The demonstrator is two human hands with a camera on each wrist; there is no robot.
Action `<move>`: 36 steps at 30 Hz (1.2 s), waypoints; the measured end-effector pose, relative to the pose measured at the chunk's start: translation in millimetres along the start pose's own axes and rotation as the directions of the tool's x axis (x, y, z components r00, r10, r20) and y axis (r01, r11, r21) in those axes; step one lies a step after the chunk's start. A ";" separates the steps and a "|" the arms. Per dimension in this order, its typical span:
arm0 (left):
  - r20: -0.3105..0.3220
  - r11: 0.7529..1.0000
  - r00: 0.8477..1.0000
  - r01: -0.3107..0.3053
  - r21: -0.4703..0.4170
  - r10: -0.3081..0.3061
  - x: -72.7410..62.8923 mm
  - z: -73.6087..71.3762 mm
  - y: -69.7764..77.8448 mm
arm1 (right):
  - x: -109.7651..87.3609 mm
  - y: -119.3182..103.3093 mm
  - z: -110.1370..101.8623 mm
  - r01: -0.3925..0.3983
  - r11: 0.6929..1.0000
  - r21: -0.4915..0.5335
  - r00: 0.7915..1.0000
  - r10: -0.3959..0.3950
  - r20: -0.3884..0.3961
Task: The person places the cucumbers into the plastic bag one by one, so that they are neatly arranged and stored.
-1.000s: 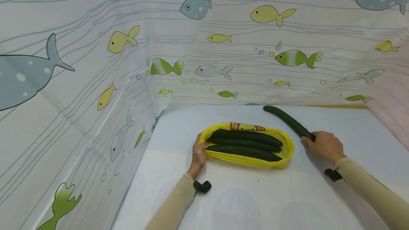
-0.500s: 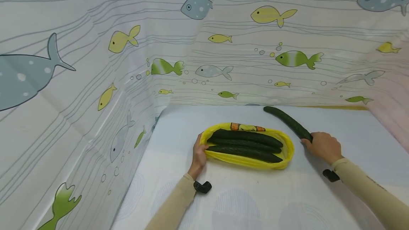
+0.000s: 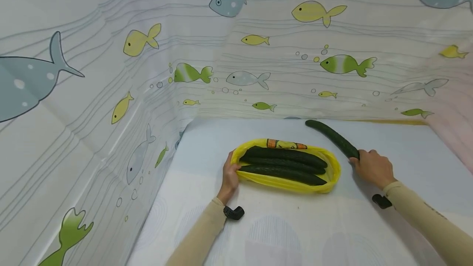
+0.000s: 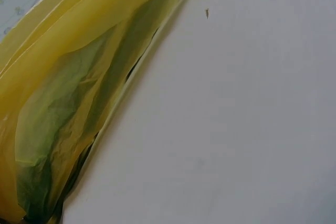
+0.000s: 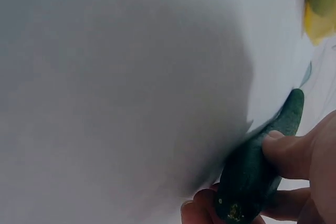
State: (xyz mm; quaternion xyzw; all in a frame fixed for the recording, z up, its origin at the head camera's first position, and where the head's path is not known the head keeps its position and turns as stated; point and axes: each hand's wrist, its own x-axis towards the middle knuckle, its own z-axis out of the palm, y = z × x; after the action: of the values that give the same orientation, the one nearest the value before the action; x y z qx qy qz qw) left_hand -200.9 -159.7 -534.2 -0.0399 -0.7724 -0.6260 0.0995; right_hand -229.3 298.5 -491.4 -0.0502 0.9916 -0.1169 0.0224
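Note:
My left hand (image 3: 230,177) grips the left end of a yellow plastic bag (image 3: 284,186), its thumb over the rim. The bag's mouth is spread wide, and several dark green cucumbers (image 3: 284,156) lie lengthwise inside. In the left wrist view the thin yellow bag (image 4: 100,30) shows green shapes through its side, while the hand is out of sight. To the right of the bag, my right hand (image 3: 375,169) holds the near end of another long cucumber (image 3: 332,136), which slants away toward the back. The right wrist view has thumb and fingers round this cucumber (image 5: 252,166).
A white table (image 3: 273,221) lies under everything. A white sheet printed with fish (image 3: 341,65) rises along the back and left side. An orange and yellow print (image 3: 286,144) marks the bag's far rim. Dark wrist devices (image 3: 234,213) sit below both hands.
My right hand has shifted slightly left along the table with its grip still on the cucumber. The head view has tilted down a little. The left hand and bag stay put.

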 end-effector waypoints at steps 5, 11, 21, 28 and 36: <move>0.003 1.000 1.000 -0.010 -0.019 0.010 4.1 0.9 0.6 | 0.4 0.2 -4.6 0.003 1.000 0.021 1.000 -0.003 0.007; -0.006 1.000 1.000 -0.005 -0.013 0.005 4.3 1.4 -0.2 | -0.5 4.9 -8.4 -0.011 0.998 0.066 1.000 0.010 0.019; 0.000 1.000 1.000 -0.013 0.002 0.013 1.8 -1.0 1.5 | -6.9 23.9 -21.9 -0.051 0.987 0.153 0.998 0.043 0.054; -0.002 1.000 1.000 -0.017 -0.024 0.017 1.1 -1.6 -1.8 | -18.0 21.4 -50.4 -0.007 0.991 0.133 1.000 0.004 0.022; 0.002 1.000 1.000 -0.012 -0.009 0.012 1.3 -1.3 -0.8 | -31.5 0.7 -69.5 0.061 0.993 0.104 0.998 -0.058 -0.034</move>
State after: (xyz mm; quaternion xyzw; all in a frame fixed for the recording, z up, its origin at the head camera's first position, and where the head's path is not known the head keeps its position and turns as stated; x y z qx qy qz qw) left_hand -202.2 -161.2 -534.5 -0.0453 -0.7693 -0.6290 0.1023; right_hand -201.9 318.5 -423.0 -0.0768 0.9824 -0.1704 0.0064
